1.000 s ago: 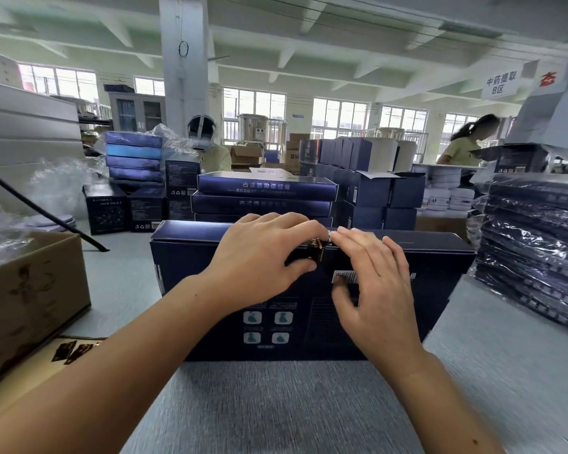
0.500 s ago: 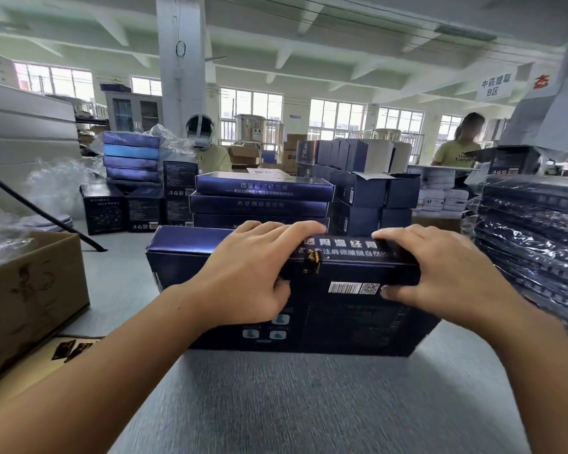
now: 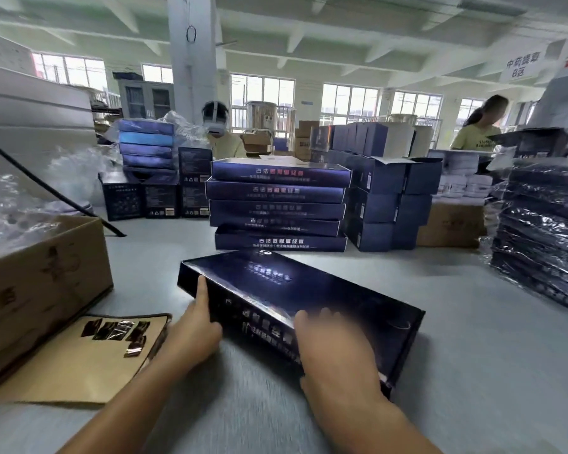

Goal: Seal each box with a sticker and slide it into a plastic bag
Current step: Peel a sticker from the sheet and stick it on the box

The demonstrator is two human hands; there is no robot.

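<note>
A flat dark blue box [image 3: 309, 290] lies face up and askew on the grey table [image 3: 473, 371], just in front of me. My left hand [image 3: 197, 326] grips its near left side, thumb up against the edge. My right hand [image 3: 335, 352] holds the near long side, fingers curled over the top; it is blurred. A brown sheet with dark foil stickers [image 3: 112, 332] lies to the left of the box. Clear plastic bags [image 3: 17, 204] are heaped at the far left. The sticker put on the box is not visible.
A stack of several unbagged blue boxes [image 3: 279, 208] stands behind the held box. Bagged boxes [image 3: 545, 234] are piled at the right. An open cardboard carton [image 3: 40, 283] sits at the left edge. Two people work at the back of the table.
The box stood on its long edge with both hands on its top seam; now it lies flat and turned askew, and both hands have shifted to its near side.
</note>
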